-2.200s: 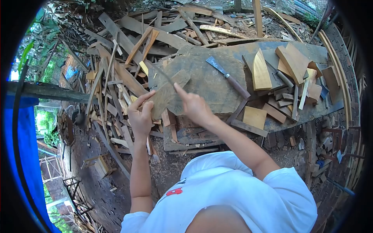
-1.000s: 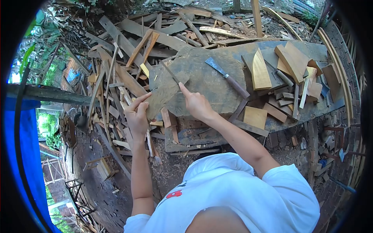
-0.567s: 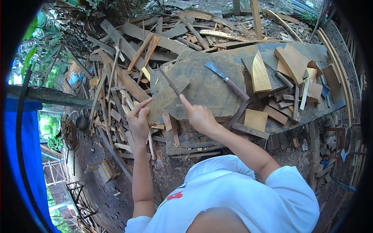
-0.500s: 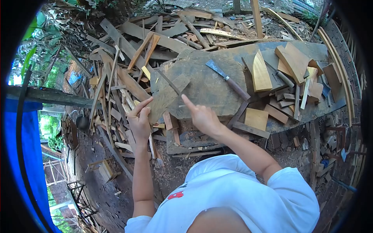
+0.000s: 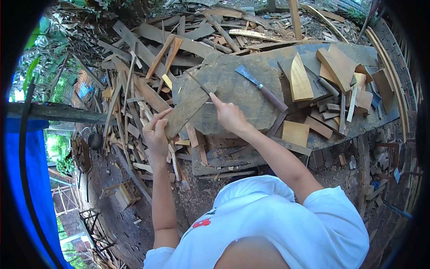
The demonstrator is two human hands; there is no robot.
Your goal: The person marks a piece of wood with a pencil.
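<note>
My left hand [image 5: 155, 139] grips the near end of a flat wooden board [image 5: 189, 112], its fingers closed around the edge. The board slants up to the right over a large chopping block [image 5: 237, 103]. My right hand [image 5: 231, 117] is closed around a thin, dark, blade-like tool [image 5: 199, 83], the index finger stretched along it and the handle hidden in the palm. The tool's front part lies over the block, close to the board's far end. Right of it, a wide-bladed chisel [image 5: 262, 88] with a brown wooden handle rests on the block.
Cut wood blocks [image 5: 301, 80] and offcuts lie on the bench [image 5: 358, 54] at the right, around another wooden-handled tool [image 5: 328, 87]. A heap of scrap boards [image 5: 143, 49] stretches along the left and back. A blue sheet [image 5: 31, 188] hangs at far left.
The board has been tilted and shifted slightly, now showing its broad face more clearly. My right hand has moved up a little with the tool. The chisel stays on the block.
</note>
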